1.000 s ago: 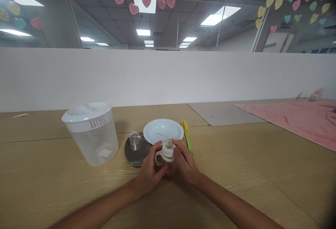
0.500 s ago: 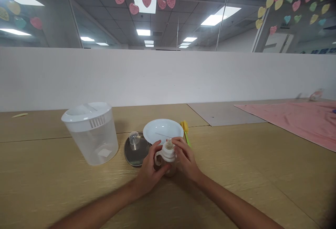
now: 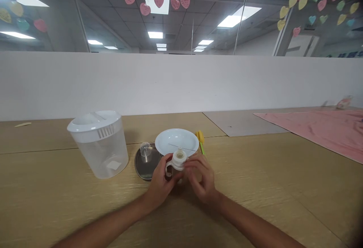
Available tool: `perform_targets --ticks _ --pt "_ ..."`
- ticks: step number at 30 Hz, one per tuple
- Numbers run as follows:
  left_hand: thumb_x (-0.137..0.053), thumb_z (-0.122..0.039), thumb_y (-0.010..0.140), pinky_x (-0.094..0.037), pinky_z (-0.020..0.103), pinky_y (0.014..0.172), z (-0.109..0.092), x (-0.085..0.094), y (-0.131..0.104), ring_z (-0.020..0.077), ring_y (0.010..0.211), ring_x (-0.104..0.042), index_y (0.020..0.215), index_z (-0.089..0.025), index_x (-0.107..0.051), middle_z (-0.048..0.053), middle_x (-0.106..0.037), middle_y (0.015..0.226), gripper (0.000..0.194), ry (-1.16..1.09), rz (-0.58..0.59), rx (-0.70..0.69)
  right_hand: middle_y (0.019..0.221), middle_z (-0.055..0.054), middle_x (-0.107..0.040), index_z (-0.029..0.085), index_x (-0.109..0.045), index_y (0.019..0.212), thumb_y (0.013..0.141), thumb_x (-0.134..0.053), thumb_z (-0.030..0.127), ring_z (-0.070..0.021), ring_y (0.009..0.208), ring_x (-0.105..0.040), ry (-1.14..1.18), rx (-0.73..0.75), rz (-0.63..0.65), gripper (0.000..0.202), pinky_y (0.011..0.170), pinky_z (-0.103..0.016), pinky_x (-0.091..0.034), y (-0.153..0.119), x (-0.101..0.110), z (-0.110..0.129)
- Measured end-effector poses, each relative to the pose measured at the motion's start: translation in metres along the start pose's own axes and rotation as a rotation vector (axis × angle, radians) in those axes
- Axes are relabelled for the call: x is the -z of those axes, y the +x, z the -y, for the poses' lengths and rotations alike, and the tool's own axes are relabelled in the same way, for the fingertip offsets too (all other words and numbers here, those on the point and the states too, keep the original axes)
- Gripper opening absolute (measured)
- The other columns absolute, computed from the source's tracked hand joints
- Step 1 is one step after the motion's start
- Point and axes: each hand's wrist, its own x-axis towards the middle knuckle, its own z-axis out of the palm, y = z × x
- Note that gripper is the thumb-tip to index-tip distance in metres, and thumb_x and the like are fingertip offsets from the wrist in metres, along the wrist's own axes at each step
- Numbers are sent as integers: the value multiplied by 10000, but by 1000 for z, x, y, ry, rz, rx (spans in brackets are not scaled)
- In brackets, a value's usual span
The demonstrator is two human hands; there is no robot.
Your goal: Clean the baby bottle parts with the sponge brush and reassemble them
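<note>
You have the baby bottle roughly upright between your two hands, over the middle of the worktop, nearer to you than the bowl. White collar and handle, clear teat on top. Your hands hide most of its body; you cannot tell if its base touches the worktop.

Left hand: partly closed around the bottle's left side, thumb across the front, fingers by the handle. Right hand: half curled, fingertips at the right side of the collar; how firmly they grip is not clear.

Just beyond the bottle, the white bowl, a thin rod showing across it. Left of the bowl, close by, a round metal tray with a small clear cup on it; your left hand covers part of the tray's right side. Right of the bowl, a brush, yellow head, green handle running towards your right hand.

Farther left, a clear bucket with a white lid on it. A pale flat piece lies near the worktop's far left corner. Pink cloth spreads over the far right part, grey sheet beside it along the far edge, against the white wall.
</note>
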Motion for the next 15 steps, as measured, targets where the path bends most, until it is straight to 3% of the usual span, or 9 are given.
perform_targets --ticks 5,9,11,15 --pt "-620 -285 737 -417 359 898 4 1 2 224 1061 -516 1207 -203 -373 90 -522 1172 538 -50 -21 -29 906 -72 -632 186 -611 891 737 -497 83 -205 893 -560 -136 265 140 217 867 -418 -420 6 -1 13" --pt "-606 -283 745 -442 336 846 4 1 1 203 984 -542 1119 -198 -398 71 -548 1086 435 -66 -28 -4 947 -81 -629 194 -600 942 740 -494 77 -208 927 -562 -155 295 172 257 852 -403 -442 4 0 11" --pt "-595 -303 764 -443 327 834 1 2 1 197 971 -541 1120 -199 -393 69 -546 1082 422 -61 -5 10 996 -84 -610 209 -577 987 764 -490 97 -211 960 -555 -89 204 129 264 857 -400 -445 0 0 6" --pt "-554 -298 805 -440 320 829 -4 4 -1 201 989 -531 1177 -203 -364 77 -537 1116 429 -49 82 -16 1094 -94 -567 224 -500 1100 844 -459 233 -219 1031 -532 180 -198 -54 259 880 -402 -444 -3 -3 -9"
